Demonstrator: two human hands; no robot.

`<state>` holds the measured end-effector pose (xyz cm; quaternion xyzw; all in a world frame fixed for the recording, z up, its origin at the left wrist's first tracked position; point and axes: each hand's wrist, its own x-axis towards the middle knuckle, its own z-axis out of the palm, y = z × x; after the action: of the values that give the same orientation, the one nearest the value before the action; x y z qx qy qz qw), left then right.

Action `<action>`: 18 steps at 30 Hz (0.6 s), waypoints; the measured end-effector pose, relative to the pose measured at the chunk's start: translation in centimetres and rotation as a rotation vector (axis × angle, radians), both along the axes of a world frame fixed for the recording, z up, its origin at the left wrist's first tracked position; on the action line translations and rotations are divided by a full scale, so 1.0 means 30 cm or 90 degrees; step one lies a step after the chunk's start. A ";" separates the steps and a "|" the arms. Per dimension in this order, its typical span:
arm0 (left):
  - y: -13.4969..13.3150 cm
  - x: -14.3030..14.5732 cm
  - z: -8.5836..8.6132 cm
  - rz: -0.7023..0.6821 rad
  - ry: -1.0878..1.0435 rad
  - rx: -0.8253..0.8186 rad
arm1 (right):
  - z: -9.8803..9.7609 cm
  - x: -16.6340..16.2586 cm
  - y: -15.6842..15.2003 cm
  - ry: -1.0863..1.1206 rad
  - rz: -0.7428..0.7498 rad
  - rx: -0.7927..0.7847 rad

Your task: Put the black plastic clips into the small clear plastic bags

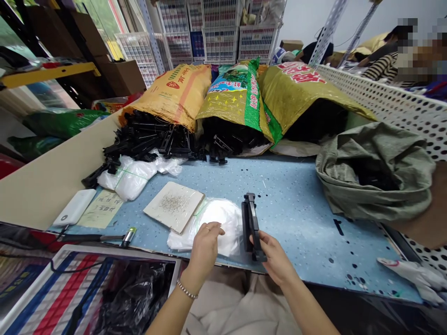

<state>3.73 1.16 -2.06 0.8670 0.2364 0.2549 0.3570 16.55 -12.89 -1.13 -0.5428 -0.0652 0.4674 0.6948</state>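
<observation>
My right hand grips the lower end of a long, narrow black plastic part, held upright over the blue table. Beside it, my left hand has its fingers bent and drawn together at a stack of clear plastic bags; whether a bag is pinched between the fingertips is hidden. A square white tile with small grains on top overlaps the stack's left side.
Behind lie an orange sack, a gold-green sack and an olive sack, spilling black parts. A grey-green cloth bag stands right. A hammer, white power bank and crate lie left.
</observation>
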 end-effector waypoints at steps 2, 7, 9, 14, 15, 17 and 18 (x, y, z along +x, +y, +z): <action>0.003 -0.007 -0.003 -0.015 0.041 0.080 | 0.011 0.007 -0.051 0.021 -0.003 0.003; -0.021 0.017 -0.014 -0.031 0.063 0.052 | 0.007 -0.059 -0.206 0.300 0.133 0.079; -0.027 0.019 -0.018 -0.045 0.051 0.029 | -0.028 -0.088 -0.232 0.488 0.205 0.089; -0.036 -0.022 -0.001 -0.172 0.036 0.099 | -0.110 -0.079 -0.163 0.681 0.233 0.204; -0.039 -0.035 0.009 -0.203 0.033 0.110 | -0.116 -0.069 -0.137 0.673 0.230 0.210; -0.048 -0.058 0.034 -0.234 0.024 0.111 | -0.119 -0.053 -0.082 0.628 0.225 0.170; -0.053 -0.067 0.047 -0.240 0.019 0.105 | -0.118 -0.050 -0.056 0.584 0.216 0.136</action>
<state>1.71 -0.43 -0.65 0.9258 0.0533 0.1893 0.3230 15.06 -14.56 -4.67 -0.1892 0.1119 0.7550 0.6178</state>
